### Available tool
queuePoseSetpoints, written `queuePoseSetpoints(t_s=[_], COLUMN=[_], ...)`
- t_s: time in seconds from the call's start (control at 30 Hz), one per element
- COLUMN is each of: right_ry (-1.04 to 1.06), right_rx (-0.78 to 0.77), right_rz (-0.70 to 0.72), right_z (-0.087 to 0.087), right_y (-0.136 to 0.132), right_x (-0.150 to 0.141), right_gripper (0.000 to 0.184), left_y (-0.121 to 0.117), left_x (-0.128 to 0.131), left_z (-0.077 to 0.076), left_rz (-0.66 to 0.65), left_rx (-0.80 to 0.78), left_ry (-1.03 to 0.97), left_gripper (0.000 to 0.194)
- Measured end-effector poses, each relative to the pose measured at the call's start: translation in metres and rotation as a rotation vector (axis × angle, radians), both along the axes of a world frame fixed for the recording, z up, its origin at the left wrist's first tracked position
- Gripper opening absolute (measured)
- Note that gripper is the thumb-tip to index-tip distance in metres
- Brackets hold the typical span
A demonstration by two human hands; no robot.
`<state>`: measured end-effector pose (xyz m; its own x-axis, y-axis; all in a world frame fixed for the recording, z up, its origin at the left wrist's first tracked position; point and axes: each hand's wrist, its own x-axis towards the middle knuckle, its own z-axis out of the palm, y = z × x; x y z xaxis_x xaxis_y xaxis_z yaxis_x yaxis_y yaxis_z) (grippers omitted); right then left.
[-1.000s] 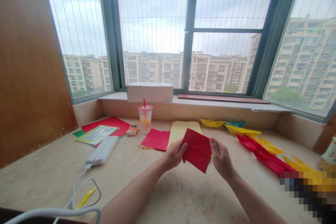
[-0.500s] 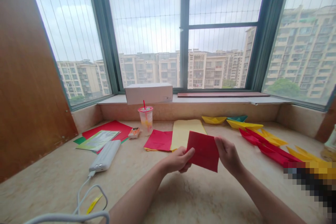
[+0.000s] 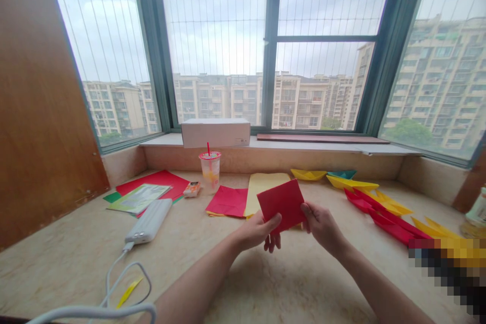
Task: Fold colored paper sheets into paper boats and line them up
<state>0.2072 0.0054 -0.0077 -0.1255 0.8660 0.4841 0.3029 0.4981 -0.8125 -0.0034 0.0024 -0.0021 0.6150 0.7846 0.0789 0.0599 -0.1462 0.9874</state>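
Between my two hands a red sheet of folded paper (image 3: 281, 203) is held up above the counter, tilted with its right side higher. My left hand (image 3: 261, 230) grips its lower left part, thumb on the near face and fingers behind. My right hand (image 3: 321, 223) pinches its right edge between thumb and fingers. Behind the held paper lies a pale yellow sheet (image 3: 261, 185), partly covered by it. Left of that rests a stack of red paper (image 3: 227, 201) with yellow edges showing underneath.
Yellow paper boats (image 3: 353, 182), a teal paper boat (image 3: 341, 174) and red paper boats (image 3: 391, 220) line the right side. A drink cup (image 3: 210, 172) with a straw, a small carton (image 3: 192, 189), a white power bank (image 3: 149, 221) with cable, and coloured sheets (image 3: 167, 180) are on the left.
The red paper has turned, its right side rising and its left side swinging leftward. My right hand has moved slightly left and down along its edge. Both hands still hold it.
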Motion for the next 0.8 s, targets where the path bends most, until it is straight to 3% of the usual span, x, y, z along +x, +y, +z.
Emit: queuePoseSetpoints(t_s=[0.07,0.2,0.37,0.57,0.8], right_ry=[-0.039,0.066,0.058,0.222,0.294], right_rx=[0.042,-0.023,0.000,0.025,-0.013], right_rz=[-0.015,0.068,0.033,0.096,0.102], right_z=[-0.001,-0.002,-0.003,0.001,0.007], right_y=[0.000,0.002,0.001,-0.006,-0.009], right_x=[0.000,-0.003,-0.002,-0.014,-0.020], right_gripper=[0.048,0.049,0.049,0.040,0.035], left_y=[-0.003,-0.005,-0.007,-0.003,-0.010], left_x=[0.000,0.003,0.006,0.008,0.016], left_z=[0.001,0.002,0.005,0.005,0.006], left_rz=[-0.032,0.089,0.025,0.124,-0.049], left_rx=[-0.017,0.018,-0.009,-0.003,-0.191], left_ry=[0.037,-0.061,-0.050,-0.137,-0.214], left_gripper=[0.064,0.059,0.051,0.047,0.052])
